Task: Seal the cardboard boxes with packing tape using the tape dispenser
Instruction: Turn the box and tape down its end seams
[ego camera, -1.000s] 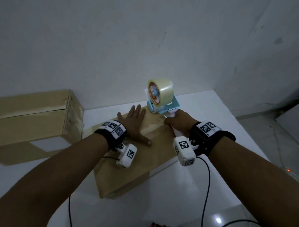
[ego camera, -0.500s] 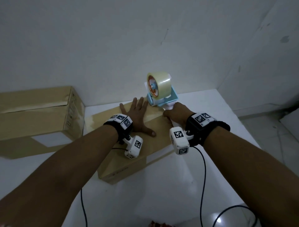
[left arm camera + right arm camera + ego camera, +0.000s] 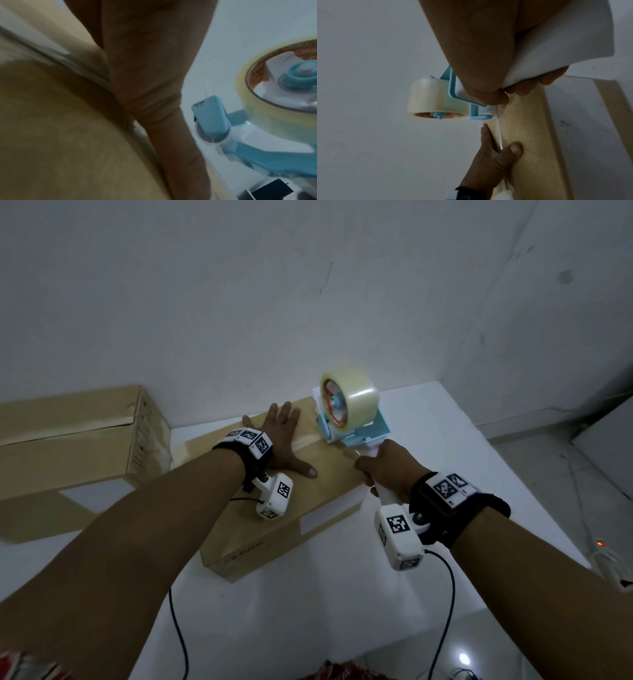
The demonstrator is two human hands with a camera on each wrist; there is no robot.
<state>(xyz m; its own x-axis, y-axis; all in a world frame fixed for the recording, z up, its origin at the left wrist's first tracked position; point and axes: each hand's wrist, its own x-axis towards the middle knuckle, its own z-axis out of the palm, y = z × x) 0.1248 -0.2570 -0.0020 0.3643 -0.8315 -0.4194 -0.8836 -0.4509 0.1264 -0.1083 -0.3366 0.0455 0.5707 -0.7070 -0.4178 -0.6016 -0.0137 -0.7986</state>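
Head view: tape dispenser point(image 3: 352, 419) is held by its white handle in the right hand point(image 3: 388, 465), fingers wrapped fully round the grip; its front roller is set on the top of the cardboard box point(image 3: 274, 529) near the far edge, over the flap seam. Box is lying at an angle on the white worktop point(image 3: 445, 446). Left hand point(image 3: 284, 440) is laid flat on the box top just beside the dispenser, fingers straight and spread, thumb out, nothing gripped. A thin strip of clear tape along the seam is suggested in the right wrist view, running under the left thumb; how far it extends cannot be told. Second, larger box point(image 3: 75, 440) is parked at the left against the wall, flaps seemingly not fully flush. Risks, as judged: box can be dragged or rotated on the smooth worktop if the hold-down pressure is eased during the pull; tape can wander off the seam since the box is skewed to the pull line; wrinkles or lift are likely if roller contact is lost; left fingers sit close to the dispenser's path.
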